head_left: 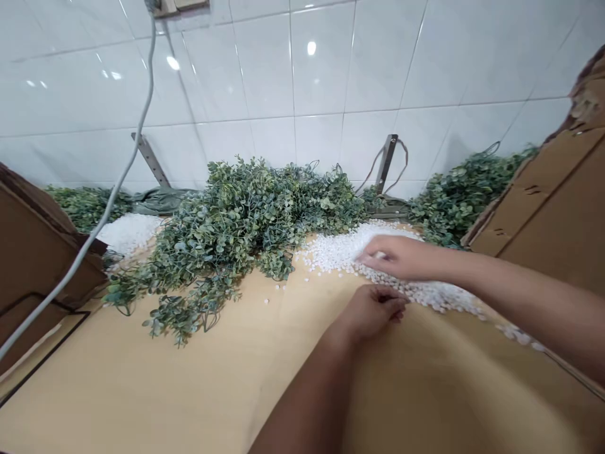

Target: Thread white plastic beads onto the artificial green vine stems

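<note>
My right hand point(397, 256) reaches over a spread of small white pieces point(338, 250) on the tan tabletop point(189, 391). Its thumb and fingers are pinched together, and what they hold, if anything, is too small and blurred to name. Just nearer to me, my left hand point(371, 311) is low over the table with curled fingers pressed together. Anything between those fingers is hidden. Left of both hands lies a large heap of artificial green leaf sprigs point(255, 208), touching the edge of the white pieces.
Cardboard boxes point(42, 252) point(558, 208) stand at the left and right. A grey cable point(120, 180) hangs down the left. Further greenery point(466, 192) and a second white pile point(130, 233) lie near the tiled wall point(316, 75). Metal brackets point(387, 164) rise behind.
</note>
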Tool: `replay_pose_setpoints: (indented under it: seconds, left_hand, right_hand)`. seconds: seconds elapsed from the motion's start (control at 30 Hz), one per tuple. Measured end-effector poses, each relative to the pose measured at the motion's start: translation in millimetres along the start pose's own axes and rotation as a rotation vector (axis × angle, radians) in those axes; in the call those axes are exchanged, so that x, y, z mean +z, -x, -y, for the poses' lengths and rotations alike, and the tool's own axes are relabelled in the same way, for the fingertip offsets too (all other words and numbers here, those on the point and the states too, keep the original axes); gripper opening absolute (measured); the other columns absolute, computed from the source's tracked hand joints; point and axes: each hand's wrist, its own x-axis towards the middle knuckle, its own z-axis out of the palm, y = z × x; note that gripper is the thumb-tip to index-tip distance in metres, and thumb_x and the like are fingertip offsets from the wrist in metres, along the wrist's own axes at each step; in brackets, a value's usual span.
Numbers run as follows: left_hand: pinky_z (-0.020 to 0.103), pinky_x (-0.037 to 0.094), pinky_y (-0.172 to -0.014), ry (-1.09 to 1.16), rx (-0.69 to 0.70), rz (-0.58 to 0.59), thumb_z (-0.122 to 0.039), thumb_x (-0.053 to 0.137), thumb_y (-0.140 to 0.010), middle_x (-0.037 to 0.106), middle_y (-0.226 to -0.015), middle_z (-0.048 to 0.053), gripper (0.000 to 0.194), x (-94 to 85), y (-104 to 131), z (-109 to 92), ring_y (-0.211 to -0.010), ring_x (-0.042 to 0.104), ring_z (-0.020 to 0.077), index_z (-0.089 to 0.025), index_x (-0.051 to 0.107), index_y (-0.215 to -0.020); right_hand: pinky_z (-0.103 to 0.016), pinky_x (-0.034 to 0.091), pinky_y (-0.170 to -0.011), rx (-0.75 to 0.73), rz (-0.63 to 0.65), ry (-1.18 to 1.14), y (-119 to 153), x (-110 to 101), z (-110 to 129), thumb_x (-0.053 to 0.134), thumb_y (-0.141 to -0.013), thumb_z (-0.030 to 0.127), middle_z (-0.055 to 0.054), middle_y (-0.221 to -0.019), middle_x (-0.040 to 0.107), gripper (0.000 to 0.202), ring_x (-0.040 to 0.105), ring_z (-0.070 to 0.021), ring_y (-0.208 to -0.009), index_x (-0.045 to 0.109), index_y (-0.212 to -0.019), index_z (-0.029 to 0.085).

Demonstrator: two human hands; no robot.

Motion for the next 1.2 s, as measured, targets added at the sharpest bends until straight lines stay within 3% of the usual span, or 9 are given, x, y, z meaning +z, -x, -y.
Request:
replay_pose_setpoints:
  seconds: [0.07,0.2,0.3,0.4,0.57,0.73,0.87,0.97,1.2]
  left_hand:
    - [0.024,0.038,-0.055,-0.013,0.007,0.003,-0.021,0.063,-0.066,0.051,-0.051,-0.004,0.008,0.0,0,1,-0.048,0.044,0.0074,-0.014,0.061,-0.064]
    - [0.025,0.040,-0.056,0.026,-0.029,0.044,-0.023,0.060,-0.067,0.050,-0.054,-0.002,0.012,-1.1,-2,2,-0.051,0.046,0.0084,-0.014,0.058,-0.059]
    - [0.026,0.041,-0.056,0.079,-0.064,0.060,-0.026,0.063,-0.064,0.052,-0.057,0.000,0.015,-2.2,-6,1,-0.053,0.048,0.0093,-0.014,0.057,-0.059]
    - [0.026,0.043,-0.056,0.128,-0.093,0.045,-0.034,0.069,-0.059,0.051,-0.056,-0.001,0.024,-2.8,-9,2,-0.053,0.048,0.0091,-0.013,0.059,-0.062]
    - [0.026,0.043,-0.057,0.133,-0.083,0.016,-0.039,0.073,-0.053,0.052,-0.053,-0.002,0.031,-3.6,-11,2,-0.051,0.049,0.0083,-0.013,0.062,-0.065]
    - [0.026,0.043,-0.057,0.170,-0.033,-0.023,-0.032,0.075,-0.053,0.055,-0.054,-0.002,0.026,-8.4,-12,-3,-0.050,0.051,0.0083,-0.012,0.065,-0.067]
    - [0.022,0.043,-0.056,0.239,0.005,-0.070,-0.032,0.078,-0.050,0.060,-0.059,-0.001,0.031,-14.0,-13,0,-0.053,0.054,0.0080,-0.012,0.067,-0.071]
    - [0.019,0.040,-0.055,0.279,0.033,-0.094,-0.035,0.077,-0.052,0.060,-0.060,-0.003,0.029,-17.0,-14,2,-0.052,0.052,0.0051,-0.014,0.066,-0.069]
    - [0.019,0.042,-0.061,0.241,0.059,-0.066,-0.038,0.077,-0.054,0.063,-0.062,-0.001,0.033,-13.0,-5,-5,-0.059,0.054,0.0067,-0.014,0.069,-0.075]
  right_hand:
    - [-0.033,0.041,-0.091,0.058,0.058,0.081,-48,3,4,0.051,-0.084,0.025,-0.008,-0.111,0.062,0.024,0.056,-0.0216,-0.103,0.064,-0.103,0.018]
    - [-0.042,0.040,-0.092,0.192,-0.004,0.124,-123,24,8,0.051,-0.085,0.028,-0.011,-0.120,0.054,0.028,0.052,-0.0218,-0.106,0.057,-0.110,0.017]
    - [-0.041,0.044,-0.087,0.238,-0.051,0.090,-141,34,6,0.051,-0.086,0.031,-0.009,-0.116,0.055,0.026,0.054,-0.0188,-0.101,0.056,-0.107,0.016]
    - [-0.037,0.047,-0.080,0.235,-0.150,-0.004,-138,23,4,0.047,-0.087,0.030,-0.009,-0.102,0.061,0.023,0.058,-0.0169,-0.089,0.061,-0.097,0.013]
    - [-0.030,0.046,-0.072,0.169,-0.370,-0.172,-106,-32,6,0.045,-0.086,0.025,-0.009,-0.091,0.064,0.025,0.058,-0.0149,-0.076,0.065,-0.091,0.011]
    - [-0.026,0.044,-0.059,0.155,-0.458,-0.620,-21,-64,9,0.066,-0.067,0.014,-0.002,-0.068,0.063,0.025,0.054,-0.0113,-0.060,0.064,-0.092,0.014]
    - [-0.025,0.040,-0.052,0.162,-0.405,-0.804,58,-55,8,0.071,-0.059,0.022,-0.003,-0.061,0.064,0.023,0.053,-0.0121,-0.055,0.064,-0.080,0.016]
    - [-0.024,0.035,-0.047,0.236,-0.291,-0.848,94,-37,3,0.070,-0.059,0.034,0.000,-0.052,0.058,0.026,0.046,-0.0095,-0.047,0.063,-0.075,0.015]
    - [-0.023,0.034,-0.054,0.360,-0.366,-0.927,100,7,-24,0.065,-0.063,0.037,0.003,-0.061,0.053,0.023,0.045,-0.0096,-0.058,0.059,-0.070,0.015]
